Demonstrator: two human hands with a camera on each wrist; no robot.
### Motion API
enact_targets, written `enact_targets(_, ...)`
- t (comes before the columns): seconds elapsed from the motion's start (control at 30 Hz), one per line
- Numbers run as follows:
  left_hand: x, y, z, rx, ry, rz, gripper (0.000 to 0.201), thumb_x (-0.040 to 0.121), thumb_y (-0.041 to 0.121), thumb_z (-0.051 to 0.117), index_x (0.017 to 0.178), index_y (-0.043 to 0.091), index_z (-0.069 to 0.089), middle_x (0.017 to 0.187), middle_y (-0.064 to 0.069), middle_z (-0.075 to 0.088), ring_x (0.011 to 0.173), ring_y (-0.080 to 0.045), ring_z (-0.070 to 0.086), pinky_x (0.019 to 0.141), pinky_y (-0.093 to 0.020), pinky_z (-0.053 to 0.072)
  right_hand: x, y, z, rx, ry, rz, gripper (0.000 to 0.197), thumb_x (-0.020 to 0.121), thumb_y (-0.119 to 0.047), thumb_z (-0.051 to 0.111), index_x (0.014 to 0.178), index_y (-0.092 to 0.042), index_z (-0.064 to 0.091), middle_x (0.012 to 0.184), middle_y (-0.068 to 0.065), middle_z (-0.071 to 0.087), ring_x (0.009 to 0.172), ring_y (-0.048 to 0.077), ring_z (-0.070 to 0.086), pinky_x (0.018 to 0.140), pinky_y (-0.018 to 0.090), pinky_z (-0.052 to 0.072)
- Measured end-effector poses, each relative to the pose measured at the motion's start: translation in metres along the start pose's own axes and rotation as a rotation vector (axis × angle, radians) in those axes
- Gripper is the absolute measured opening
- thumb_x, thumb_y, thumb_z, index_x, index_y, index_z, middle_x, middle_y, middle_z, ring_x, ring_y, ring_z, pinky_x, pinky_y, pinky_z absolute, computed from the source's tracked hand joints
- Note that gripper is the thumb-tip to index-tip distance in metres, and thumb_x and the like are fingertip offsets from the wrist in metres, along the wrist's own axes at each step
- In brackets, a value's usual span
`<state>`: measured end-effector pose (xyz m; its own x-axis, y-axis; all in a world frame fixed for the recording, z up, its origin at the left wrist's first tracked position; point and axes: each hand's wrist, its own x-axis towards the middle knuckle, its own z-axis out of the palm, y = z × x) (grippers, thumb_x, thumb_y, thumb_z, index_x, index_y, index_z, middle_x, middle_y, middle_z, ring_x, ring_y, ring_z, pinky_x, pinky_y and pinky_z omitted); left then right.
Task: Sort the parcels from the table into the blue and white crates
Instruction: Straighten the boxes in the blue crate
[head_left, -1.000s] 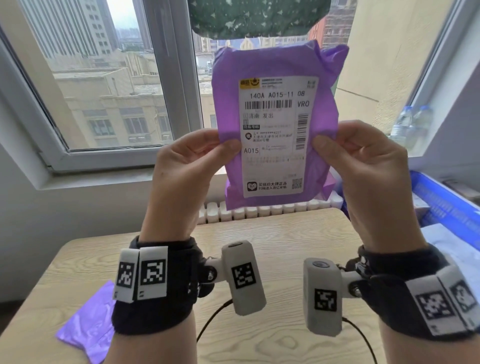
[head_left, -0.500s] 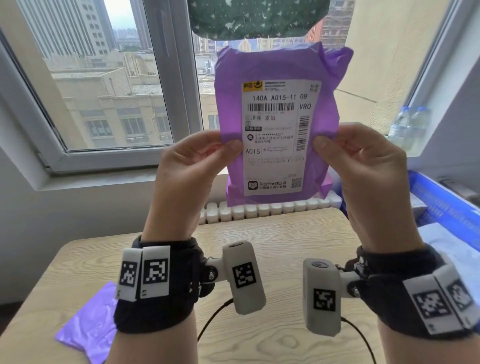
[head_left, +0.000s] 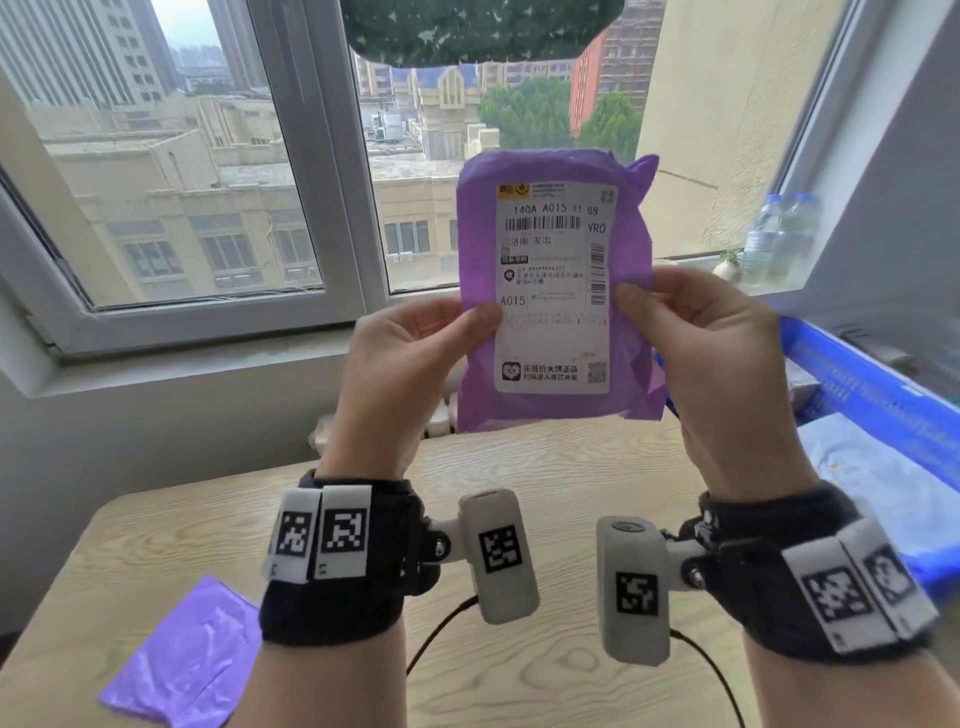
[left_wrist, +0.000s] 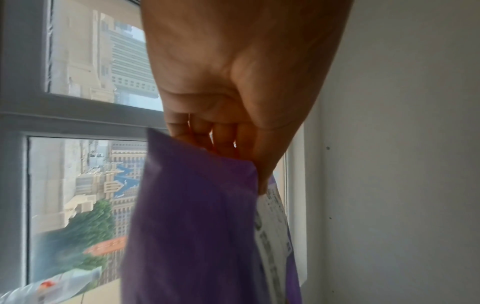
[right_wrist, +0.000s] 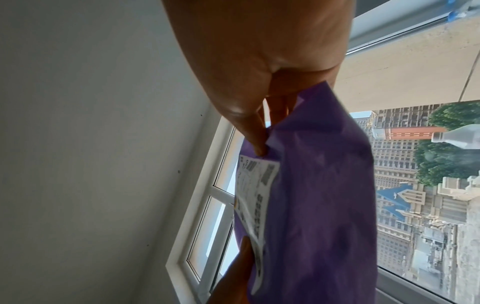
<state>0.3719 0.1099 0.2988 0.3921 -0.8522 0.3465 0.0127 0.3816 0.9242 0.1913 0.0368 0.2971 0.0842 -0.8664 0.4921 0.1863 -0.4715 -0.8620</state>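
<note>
A purple parcel with a white shipping label facing me is held upright in the air above the table, in front of the window. My left hand pinches its left edge, thumb on the label side. My right hand pinches its right edge the same way. The left wrist view shows the parcel from behind with fingers at its edge. In the right wrist view the parcel hangs below my thumb and fingers. A second purple parcel lies flat on the table at the near left. The blue crate stands at the right.
The wooden table stretches below my hands. White parcels lie in the blue crate. Two water bottles stand on the windowsill at the right. A white radiator runs behind the table's far edge.
The parcel and both hands sit lower and further right against the window than before; the view has shifted. Both hands keep their pinch on the parcel's edges.
</note>
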Motion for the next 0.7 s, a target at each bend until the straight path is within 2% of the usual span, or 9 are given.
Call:
enact_targets(0.07, 0.001, -0.006, 0.0, -0.022, 0.014, -0.049, 0.006, 0.085, 0.008, 0.071, 0.089, 0.004, 0.074, 0.084, -0.007, 0.077, 0.077, -0.014, 0.073, 0.068, -0.02, 0.055, -0.004, 0.005, 0.0, -0.061, 0.003, 0.035, 0.02, 0.091, -0.013, 0.069, 0.081, -0.03, 0.076, 0.08, -0.002, 0.076, 0.075, 0.015, 0.072, 0.071, 0.032, 0.055)
enact_targets(0.13, 0.003, -0.015, 0.0, -0.022, 0.024, -0.101, 0.007, 0.086, 0.009, 0.071, 0.09, 0.005, 0.075, 0.084, -0.007, 0.077, 0.076, -0.015, 0.072, 0.068, -0.024, 0.057, -0.008, 0.011, -0.002, -0.106, -0.011, 0.073, 0.013, 0.093, -0.017, 0.067, 0.097, -0.026, 0.075, 0.085, 0.003, 0.076, 0.08, 0.02, 0.072, 0.071, 0.035, 0.056)
enact_targets(0.2, 0.004, -0.025, 0.001, -0.004, 0.022, -0.159, 0.008, 0.086, 0.011, 0.071, 0.091, 0.006, 0.075, 0.086, -0.009, 0.077, 0.079, -0.019, 0.071, 0.074, -0.033, 0.059, -0.014, 0.018, -0.007, -0.147, -0.026, 0.122, 0.019, 0.093, -0.016, 0.066, 0.11, -0.022, 0.072, 0.094, 0.01, 0.074, 0.089, 0.029, 0.072, 0.076, 0.042, 0.06)
enact_targets(0.23, 0.005, -0.031, 0.002, -0.001, 0.021, -0.19, 0.008, 0.086, 0.012, 0.072, 0.092, 0.006, 0.075, 0.087, -0.01, 0.076, 0.079, -0.02, 0.071, 0.075, -0.034, 0.058, -0.018, 0.021, -0.009, -0.171, -0.033, 0.148, 0.021, 0.093, -0.015, 0.065, 0.113, -0.021, 0.07, 0.096, 0.01, 0.074, 0.092, 0.029, 0.071, 0.079, 0.043, 0.06)
enact_targets(0.33, 0.005, -0.051, 0.009, 0.024, 0.003, -0.264, 0.009, 0.086, 0.012, 0.072, 0.091, 0.004, 0.073, 0.08, -0.007, 0.076, 0.071, -0.015, 0.072, 0.062, -0.025, 0.058, -0.032, 0.032, -0.021, -0.253, -0.028, 0.207, 0.022, 0.094, -0.011, 0.063, 0.113, -0.019, 0.069, 0.094, 0.003, 0.074, 0.091, 0.022, 0.071, 0.079, 0.036, 0.06)
enact_targets(0.47, -0.003, -0.074, 0.031, 0.064, -0.072, -0.313, 0.004, 0.087, 0.011, 0.072, 0.087, 0.008, 0.073, 0.072, -0.001, 0.075, 0.064, -0.009, 0.07, 0.058, -0.019, 0.053, -0.051, 0.046, -0.046, -0.319, 0.037, 0.25, 0.021, 0.092, -0.007, 0.063, 0.105, -0.022, 0.07, 0.089, -0.004, 0.075, 0.085, 0.01, 0.071, 0.073, 0.024, 0.055)
enact_targets(0.53, -0.008, -0.082, 0.046, 0.087, -0.114, -0.309, 0.004, 0.088, 0.01, 0.071, 0.087, 0.006, 0.073, 0.067, 0.003, 0.073, 0.058, -0.003, 0.066, 0.054, -0.014, 0.049, -0.057, 0.049, -0.063, -0.342, 0.092, 0.273, 0.023, 0.091, -0.005, 0.064, 0.108, -0.018, 0.071, 0.09, -0.004, 0.075, 0.086, 0.011, 0.07, 0.076, 0.026, 0.055)
enact_targets(0.63, -0.017, -0.092, 0.078, 0.115, -0.168, -0.303, 0.007, 0.089, 0.008, 0.07, 0.09, 0.002, 0.073, 0.061, 0.008, 0.07, 0.051, 0.004, 0.06, 0.051, -0.009, 0.044, -0.064, 0.049, -0.095, -0.378, 0.149, 0.299, 0.02, 0.089, -0.005, 0.065, 0.106, -0.013, 0.071, 0.091, 0.004, 0.075, 0.09, 0.022, 0.07, 0.084, 0.035, 0.057)
enact_targets(0.7, -0.022, -0.097, 0.102, 0.136, -0.205, -0.302, 0.006, 0.089, 0.008, 0.069, 0.087, 0.003, 0.074, 0.059, 0.01, 0.068, 0.049, 0.005, 0.057, 0.05, -0.008, 0.042, -0.066, 0.048, -0.12, -0.385, 0.179, 0.312, 0.018, 0.089, -0.006, 0.065, 0.105, -0.014, 0.071, 0.089, 0.002, 0.075, 0.086, 0.019, 0.069, 0.082, 0.035, 0.057)
